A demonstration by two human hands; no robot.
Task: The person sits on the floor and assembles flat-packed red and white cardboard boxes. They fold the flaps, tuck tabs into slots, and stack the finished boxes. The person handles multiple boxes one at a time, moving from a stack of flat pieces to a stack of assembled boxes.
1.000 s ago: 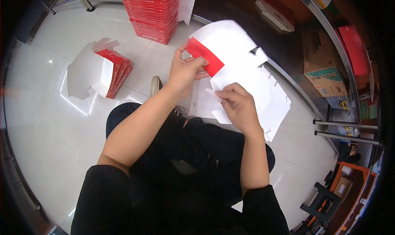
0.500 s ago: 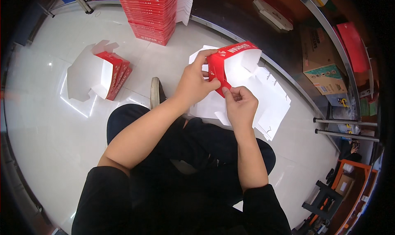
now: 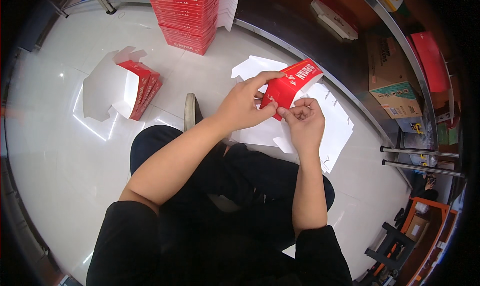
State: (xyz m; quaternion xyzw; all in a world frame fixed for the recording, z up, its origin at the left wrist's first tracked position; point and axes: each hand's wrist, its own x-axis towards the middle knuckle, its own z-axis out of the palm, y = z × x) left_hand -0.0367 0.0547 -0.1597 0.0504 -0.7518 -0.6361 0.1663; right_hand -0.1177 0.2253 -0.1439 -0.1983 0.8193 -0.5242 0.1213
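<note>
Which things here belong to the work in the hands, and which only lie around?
In the work:
- left hand and right hand, both gripping the red carton
- flat white blanks under it
- folded cartons on the floor
- red stack

Lying about:
- brown cardboard box
- shoe
- metal rails

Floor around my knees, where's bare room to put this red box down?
Bare white floor lies left of your knee, below the folded boxes. Right of the hands, white flat sheets crowd the floor; the red stack fills the top.

Two hands [image 3: 245, 106], one red carton [image 3: 290, 83], one red stack [image 3: 187, 13].
</note>
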